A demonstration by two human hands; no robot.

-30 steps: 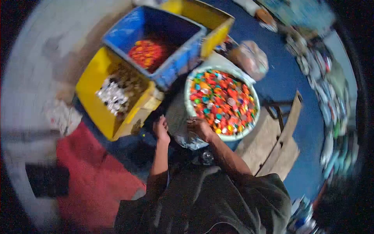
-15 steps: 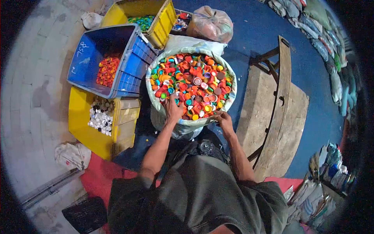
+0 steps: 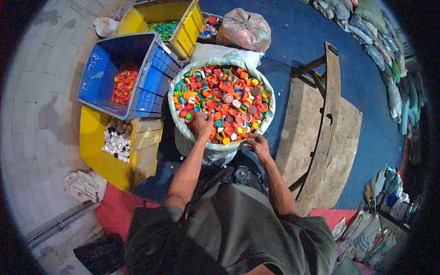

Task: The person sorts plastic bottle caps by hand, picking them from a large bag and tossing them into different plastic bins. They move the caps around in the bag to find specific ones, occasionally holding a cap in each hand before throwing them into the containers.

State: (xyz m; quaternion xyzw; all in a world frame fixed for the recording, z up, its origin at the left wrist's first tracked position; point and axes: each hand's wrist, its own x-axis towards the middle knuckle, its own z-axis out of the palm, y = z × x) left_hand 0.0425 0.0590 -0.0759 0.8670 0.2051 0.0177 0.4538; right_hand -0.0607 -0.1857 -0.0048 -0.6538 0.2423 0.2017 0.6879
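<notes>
A round sack with a rolled pale rim [image 3: 176, 120] stands in front of me, filled with bottle caps [image 3: 220, 98] of many colours, mostly red and orange. My left hand [image 3: 202, 124] rests among the caps at the near left part of the sack, its fingers bent and closed; what they hold, if anything, is too small to name. At the near right rim is my right hand [image 3: 258, 145], fingers drawn together over the edge by the caps. Whatever lies between those fingers cannot be made out.
Left stand a blue crate [image 3: 153, 87] with red-orange caps and a yellow crate [image 3: 101, 158] with white caps. Another yellow crate [image 3: 189, 34] holds green caps. Behind the sack sits a tied bag [image 3: 245, 30]. A wooden bench [image 3: 331, 101] is at right.
My left hand has shifted slightly, its fingers more bent over the caps. My right hand has moved a little left and down along the rim. The whole view has shifted slightly.
</notes>
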